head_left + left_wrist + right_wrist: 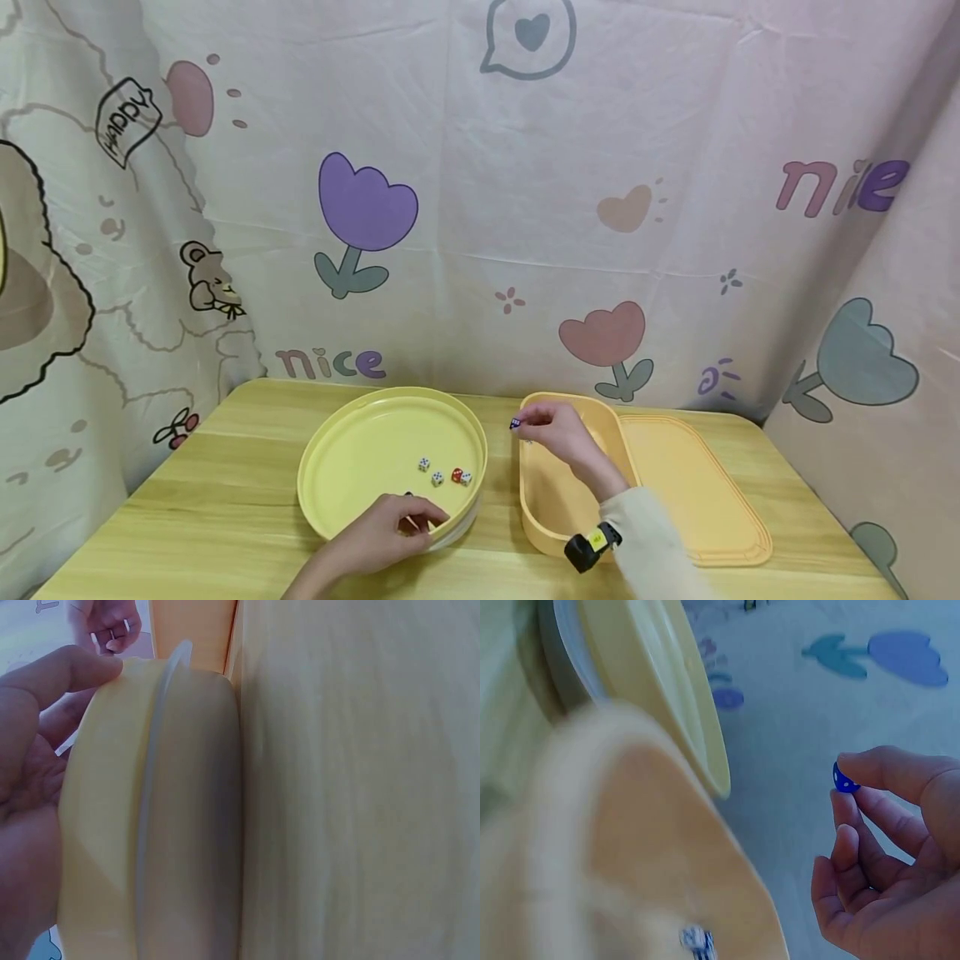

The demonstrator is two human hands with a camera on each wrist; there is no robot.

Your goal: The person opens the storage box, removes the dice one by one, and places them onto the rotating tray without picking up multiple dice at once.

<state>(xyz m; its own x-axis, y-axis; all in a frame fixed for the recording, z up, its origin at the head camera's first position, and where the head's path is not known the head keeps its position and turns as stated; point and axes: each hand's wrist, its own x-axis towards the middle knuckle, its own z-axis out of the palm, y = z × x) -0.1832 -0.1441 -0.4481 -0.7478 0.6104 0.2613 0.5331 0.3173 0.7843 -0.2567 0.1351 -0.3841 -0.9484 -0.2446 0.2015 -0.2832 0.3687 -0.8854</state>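
Note:
My right hand [558,432] pinches a blue die [844,778] between thumb and fingertips, above the left rim of the orange rectangular box [630,454]. White-and-dark dice [697,941] lie inside that box in the right wrist view. My left hand [390,533] grips the near rim of the round yellow tray [352,467], its thumb against the outer wall. On the tray lie white dice [424,464] and a red die [457,475] toward the right. A dark die [408,494] is partly hidden behind the left hand.
A flat orange lid [690,492] lies right of the box on the wooden table [187,500]. The tray has a pale base [195,787] beneath it. A patterned curtain [465,208] hangs behind and at the sides.

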